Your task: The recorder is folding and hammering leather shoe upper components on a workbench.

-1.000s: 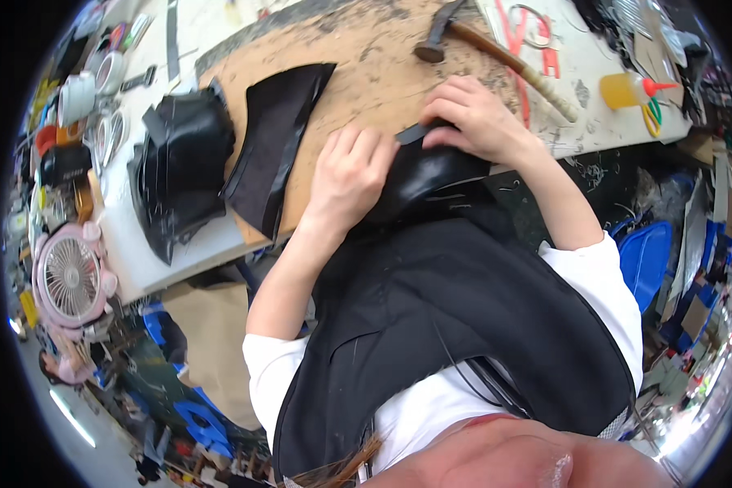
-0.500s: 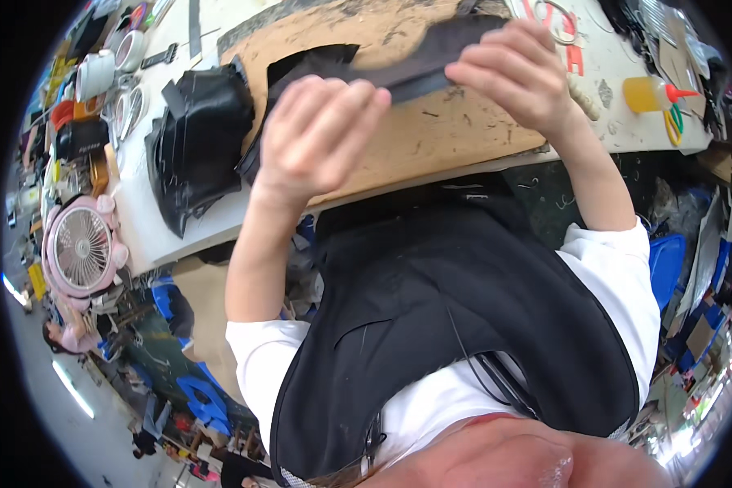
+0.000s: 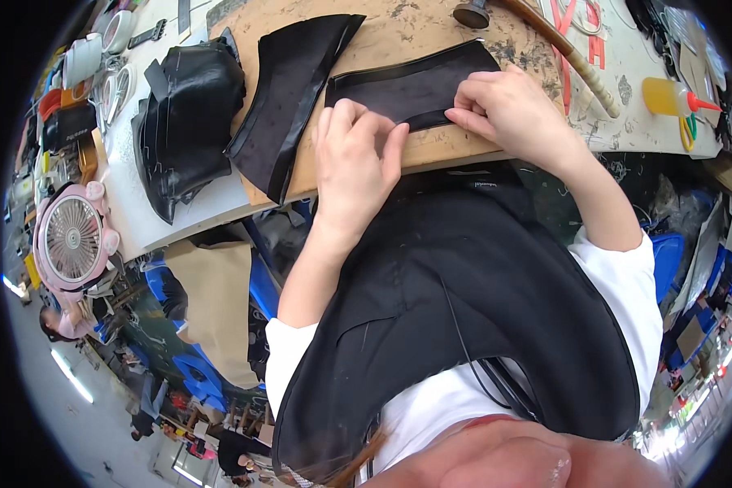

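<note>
A black leather-like panel (image 3: 411, 85) with narrow folded borders lies on the brown work board (image 3: 431, 150). Its near edge is pinched between the thumb and fingers of my left hand (image 3: 356, 159). Farther right along the same edge, my right hand (image 3: 516, 114) is closed on the turned-over strip, thumb against fingers. A second black panel (image 3: 293, 102), flared at both ends and with folded long edges, rests flat just left of the first. Beyond it stands a pile of glossy black pieces (image 3: 191, 106). A hammer (image 3: 565, 49) with a wooden handle lies behind my right hand.
On the right of the white table (image 3: 626, 138) is a bottle of yellow liquid (image 3: 663, 96) with a red nozzle. A pink fan (image 3: 71, 236) stands at the left, near white rolls (image 3: 81, 61). The table's front edge runs close to my apron (image 3: 464, 252).
Both hands have come down from above the board with the panel, which now lies flat. The hammer and the second panel are in fuller view.
</note>
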Action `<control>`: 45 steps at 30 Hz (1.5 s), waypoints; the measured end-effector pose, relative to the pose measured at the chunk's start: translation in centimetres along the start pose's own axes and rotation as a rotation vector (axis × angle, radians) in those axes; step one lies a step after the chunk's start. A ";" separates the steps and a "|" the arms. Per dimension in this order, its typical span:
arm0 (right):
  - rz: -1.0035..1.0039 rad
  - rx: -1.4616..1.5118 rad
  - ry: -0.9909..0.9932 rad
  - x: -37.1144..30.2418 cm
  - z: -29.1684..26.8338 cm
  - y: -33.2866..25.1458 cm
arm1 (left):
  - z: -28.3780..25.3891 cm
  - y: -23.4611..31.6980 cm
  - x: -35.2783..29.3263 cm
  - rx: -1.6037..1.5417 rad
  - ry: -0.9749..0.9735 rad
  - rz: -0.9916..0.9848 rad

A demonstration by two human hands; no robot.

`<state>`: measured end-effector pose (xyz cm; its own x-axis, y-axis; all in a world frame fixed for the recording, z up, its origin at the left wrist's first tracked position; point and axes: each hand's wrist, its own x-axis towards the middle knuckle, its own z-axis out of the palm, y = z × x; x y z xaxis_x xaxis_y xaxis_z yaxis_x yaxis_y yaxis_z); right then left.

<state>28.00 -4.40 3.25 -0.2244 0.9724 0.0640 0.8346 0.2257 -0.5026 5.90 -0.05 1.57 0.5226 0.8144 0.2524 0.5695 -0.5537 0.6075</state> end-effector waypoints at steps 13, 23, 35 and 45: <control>0.042 -0.277 -0.080 0.2 -1.1 -0.3 | 0.8 -1.1 -0.2 0.245 0.099 0.143; 0.011 -0.442 0.298 2.6 -6.4 11.1 | 0.0 -2.9 -1.2 -0.015 0.112 0.151; 0.283 -0.027 -0.208 -0.3 -5.6 -4.9 | -0.1 -2.7 -0.5 -0.035 0.083 0.134; 0.106 0.046 -0.051 5.8 -2.7 -6.3 | 0.0 -2.8 -1.1 0.028 0.102 0.117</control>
<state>22.81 0.02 9.12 -0.1621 0.9861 -0.0353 0.8311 0.1172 -0.5436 3.70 0.58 -0.44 0.5199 0.7567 0.3963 0.5270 -0.6493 0.5483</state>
